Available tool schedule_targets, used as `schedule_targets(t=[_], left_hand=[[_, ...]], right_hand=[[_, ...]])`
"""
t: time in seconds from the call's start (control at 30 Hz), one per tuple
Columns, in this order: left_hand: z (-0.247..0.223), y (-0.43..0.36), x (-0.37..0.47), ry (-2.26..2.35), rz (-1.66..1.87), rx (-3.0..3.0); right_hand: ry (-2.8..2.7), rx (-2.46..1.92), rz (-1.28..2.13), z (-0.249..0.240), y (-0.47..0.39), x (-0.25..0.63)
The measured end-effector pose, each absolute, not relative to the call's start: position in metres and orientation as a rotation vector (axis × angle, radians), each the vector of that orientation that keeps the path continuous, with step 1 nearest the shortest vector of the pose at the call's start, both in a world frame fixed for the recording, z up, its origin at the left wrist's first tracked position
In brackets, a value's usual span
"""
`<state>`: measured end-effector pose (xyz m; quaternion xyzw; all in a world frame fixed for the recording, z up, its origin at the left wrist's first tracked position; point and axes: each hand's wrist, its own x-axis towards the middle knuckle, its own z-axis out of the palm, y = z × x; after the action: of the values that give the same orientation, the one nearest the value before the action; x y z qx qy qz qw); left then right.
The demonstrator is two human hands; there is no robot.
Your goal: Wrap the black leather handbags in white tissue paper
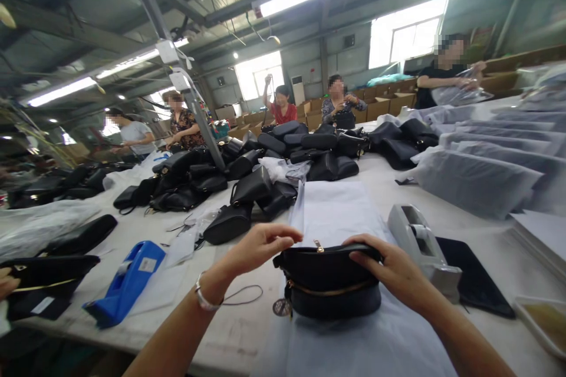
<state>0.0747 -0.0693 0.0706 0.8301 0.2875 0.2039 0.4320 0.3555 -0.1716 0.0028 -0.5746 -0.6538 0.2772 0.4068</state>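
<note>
A small black handbag stands on a sheet of white paper in front of me. It has a gold zipper along its front, a gold zipper pull at the top and a round tag hanging at its left side. My right hand grips the bag's upper right edge, thumb on the near side. At the upper left corner is my left hand, fingers stretched out and nothing visible in them. A thin dark cord loop lies beside my left wrist, which wears a silver bangle.
A blue tape dispenser stands left, a grey one right, beside a dark flat pad. Black bags are piled ahead; wrapped bags line the right. Several people work across the table; another person's hand shows far left.
</note>
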Motion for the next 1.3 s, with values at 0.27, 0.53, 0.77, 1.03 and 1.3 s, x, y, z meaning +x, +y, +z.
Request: schedule_targets(t=[0.27, 0.53, 0.77, 1.03, 1.3], left_hand=[[0.074, -0.086, 0.047, 0.646, 0.53, 2.454], [0.018, -0.092, 0.072, 1.074, 1.24, 2.503], [-0.003, -0.121, 0.081, 1.381, 1.424, 2.089], [0.033, -0.119, 0.058, 1.219, 0.928, 2.144], [0.04, -0.118, 0.062, 1.369, 0.774, 2.289]], right_hand=[[-1.651, -1.441, 0.717, 0.0, -0.169, 0.36], [-1.656, -1.443, 0.674, -0.002, -0.169, 0.357], [-1.637, -1.454, 0.604, -0.008, -0.171, 0.352], [-1.603, -1.43, 0.603, -0.011, -0.174, 0.353], [-1.575, -1.426, 0.624, -0.01, -0.172, 0.352]])
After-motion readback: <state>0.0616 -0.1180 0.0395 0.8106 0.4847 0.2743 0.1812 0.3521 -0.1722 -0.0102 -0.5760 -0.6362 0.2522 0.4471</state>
